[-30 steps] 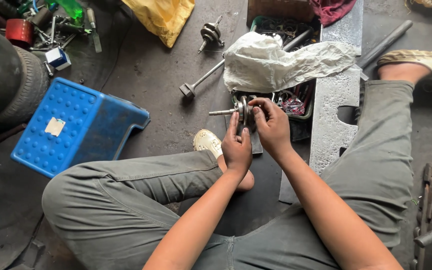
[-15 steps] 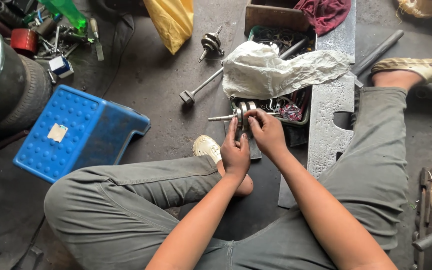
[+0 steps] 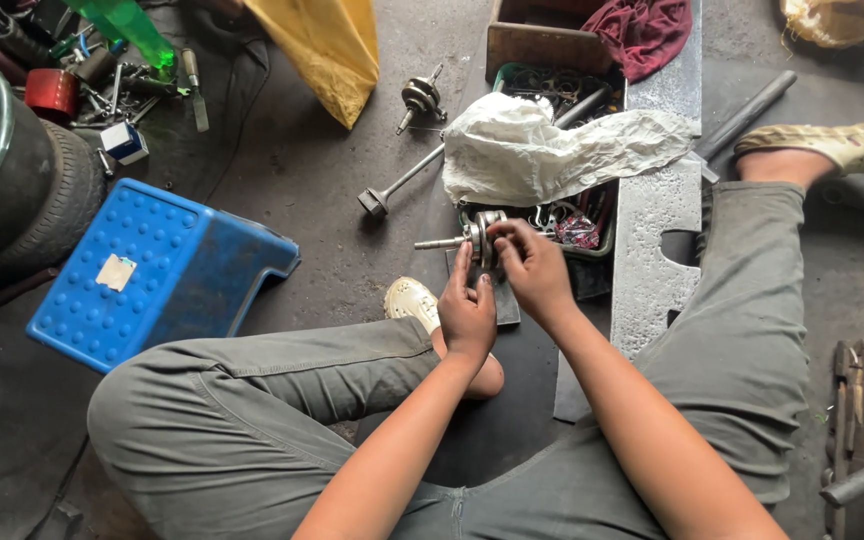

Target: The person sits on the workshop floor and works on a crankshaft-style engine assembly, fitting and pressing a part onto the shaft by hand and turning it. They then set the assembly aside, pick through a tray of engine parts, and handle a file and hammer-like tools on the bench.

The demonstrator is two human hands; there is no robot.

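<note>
Grimy concrete workshop floor, we sit cross-legged on it in grey-green trousers. Both our hands are together on one part: a small crankshaft assembly, two round steel webs with a thin shaft sticking out to the left. It sits just in front of our knees, at the near edge of a parts tray. Left hand pinches it from the near side, fingers up against the webs. Right hand curls over it from the right, fingertips clamped on the far web.

Around it: parts tray is full of wires and small bits, half covered by a crumpled white plastic bag. A dark flat plate lies under the hands. Long-handled socket tool lies on the floor to the left, a second crankshaft farther off. Blue plastic step stool at left, tyre beyond it, yellow bag far centre, red cloth far right. Grey steel plate runs along the tray's right side, a black bar across it. The bag hides most of the tray.

Against half a second ago: hands keep the same grip on the crankshaft, the left thumb sits a little higher, shaft points left as before. Camera view has shifted slightly; nothing else moved.
</note>
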